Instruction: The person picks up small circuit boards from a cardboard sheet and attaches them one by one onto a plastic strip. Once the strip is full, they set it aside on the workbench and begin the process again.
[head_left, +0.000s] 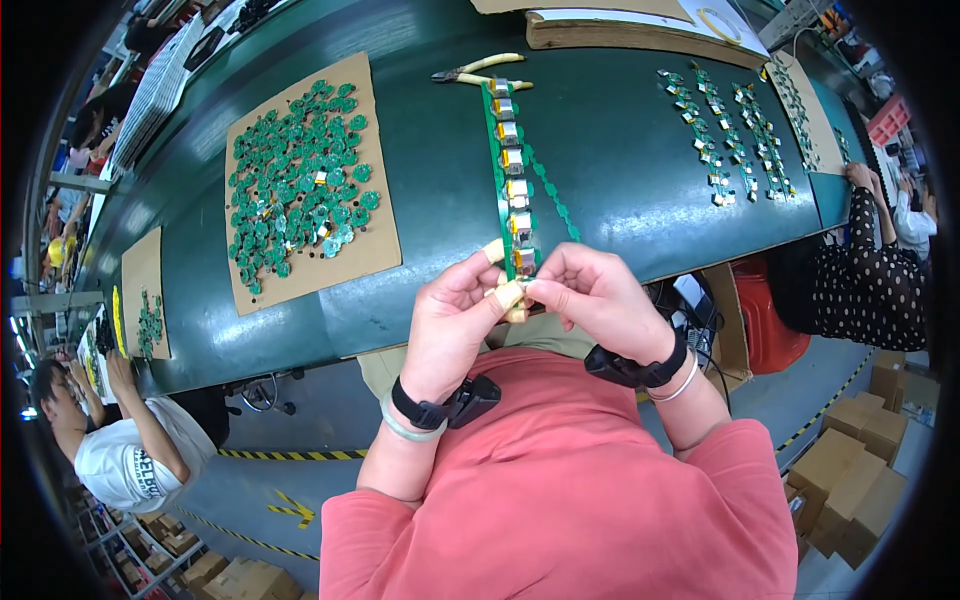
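Observation:
A long green circuit-board strip (503, 180) carries a row of silver, block-shaped parts with orange bands. It lies on the table in front of me, with its near end between my hands. My left hand (458, 312) is closed around that end, pale finger covers on several fingertips. From the other side, my right hand (598, 298) pinches at the same end, thumb against forefinger. The fingers partly hide what lies between them. Beside it runs a thin bare green strip (546, 183). Yellow-handled pliers (482, 74) rest at the strip's far end.
Left of the strip, a cardboard sheet (313, 272) bears many small round green boards. Several finished-looking board chains (742, 130) lie to the right. A cardboard stack (610, 32) stands at the back. Other people work at both ends of the green table (440, 180).

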